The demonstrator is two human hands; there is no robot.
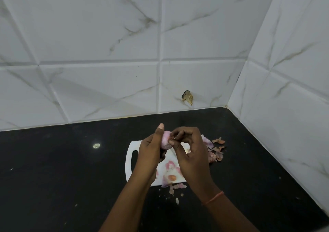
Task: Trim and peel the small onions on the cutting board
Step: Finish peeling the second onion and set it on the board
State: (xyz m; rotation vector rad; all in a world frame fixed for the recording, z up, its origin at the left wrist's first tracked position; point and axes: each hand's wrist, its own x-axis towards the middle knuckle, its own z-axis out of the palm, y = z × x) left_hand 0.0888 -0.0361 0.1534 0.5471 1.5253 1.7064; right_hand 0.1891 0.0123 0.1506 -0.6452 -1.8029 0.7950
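two bare forearms reach up from the bottom edge, the right one with a thin orange thread (213, 198) round its wrist. one black surface (53, 169) carries everything, with one pale speck (96, 145) well off to the left. one white cutting board (128, 158) with a handle slot lies under both hands. the left hand (151, 153) is raised above the board, fingers curled round one small pink onion (166, 140), thumb standing straight up beside it. the right hand (190, 153) meets it from the other side, its fingertips (171, 142) pinched together on the onion's skin, the other fingers bent. the onion is held in the air between the two hands, not resting on the board. loose pink peel pieces (170, 165) lie on the board below the hands, and one onion end (172, 177) with an orange cut face sits near the board's near edge; a few scraps (175, 187) have spilled onto the surface just past that edge. one pile of peel and brown skins (216, 150) lies off the board's right side. how many pieces it holds cannot be counted. one chipped spot (187, 97) marks the tiled wall (106, 35) behind.
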